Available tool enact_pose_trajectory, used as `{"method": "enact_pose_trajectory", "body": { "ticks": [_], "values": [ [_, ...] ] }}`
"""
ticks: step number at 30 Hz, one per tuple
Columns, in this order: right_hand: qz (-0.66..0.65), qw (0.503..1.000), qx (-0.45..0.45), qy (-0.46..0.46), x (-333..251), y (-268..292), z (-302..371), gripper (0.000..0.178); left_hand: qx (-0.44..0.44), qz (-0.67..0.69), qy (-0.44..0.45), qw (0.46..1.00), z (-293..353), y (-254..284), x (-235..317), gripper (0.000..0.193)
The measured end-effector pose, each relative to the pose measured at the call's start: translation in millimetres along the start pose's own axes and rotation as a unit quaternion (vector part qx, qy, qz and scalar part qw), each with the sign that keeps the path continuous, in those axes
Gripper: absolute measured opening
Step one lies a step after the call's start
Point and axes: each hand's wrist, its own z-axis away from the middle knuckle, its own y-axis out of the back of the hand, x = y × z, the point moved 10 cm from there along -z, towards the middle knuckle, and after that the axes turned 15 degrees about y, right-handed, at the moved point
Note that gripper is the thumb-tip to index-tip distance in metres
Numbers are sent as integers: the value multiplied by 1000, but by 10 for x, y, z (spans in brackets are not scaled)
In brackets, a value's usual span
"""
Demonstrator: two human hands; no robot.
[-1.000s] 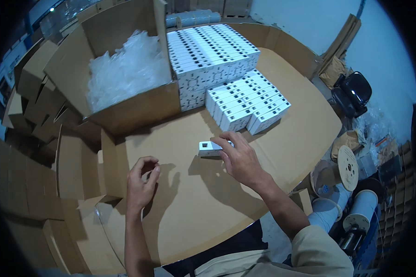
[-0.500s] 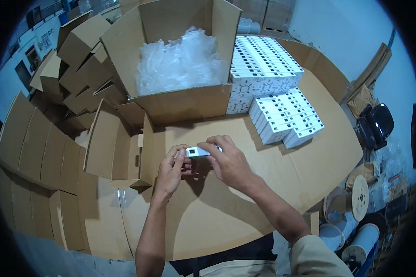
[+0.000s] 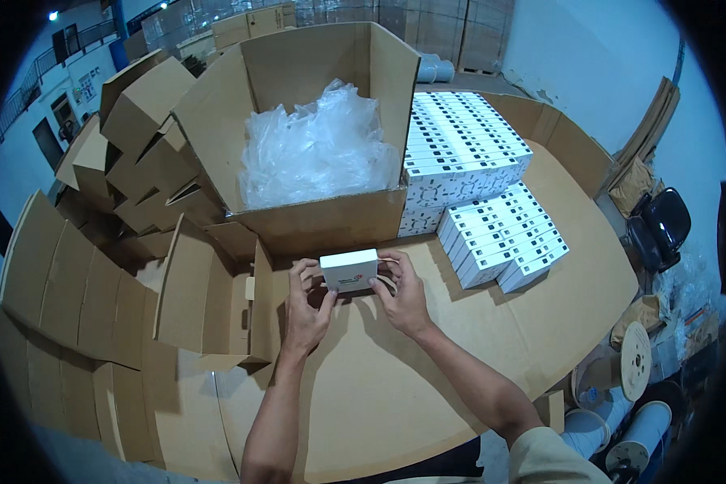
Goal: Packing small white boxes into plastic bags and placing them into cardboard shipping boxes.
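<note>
Here both hands, left [image 3: 306,302] and right [image 3: 402,294], pinch the white box [image 3: 349,269] by its ends above the counter [image 3: 395,379]; fingers should probably grip evenly, keeping it level.

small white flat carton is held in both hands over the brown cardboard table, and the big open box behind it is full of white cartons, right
Not quite. The head view shows both hands, left hand and right hand, holding the small white flat carton, but the big open cardboard box holds crumpled clear plastic bags, not white cartons.
</note>
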Motion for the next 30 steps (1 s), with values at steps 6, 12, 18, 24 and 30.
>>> {"method": "enact_pose_trajectory", "body": {
  "ticks": [6,12,18,24,30],
  "values": [
    [75,996,-45,-19,127,-28,15,38,42,-134,-30,990,-24,13,16,42],
    [92,995,-46,-5,87,-56,-24,35,47,-116,-5,992,-35,24,15,39],
    [70,997,-22,5,112,-32,1,33,59,-148,-26,987,-24,7,-7,39],
    [77,995,-61,-7,42,-75,-15,45,24,-91,14,995,-18,-10,-88,48],
    [179,979,-96,27,-49,63,177,61,136,-152,-89,975,214,241,259,40]
  ]
}}
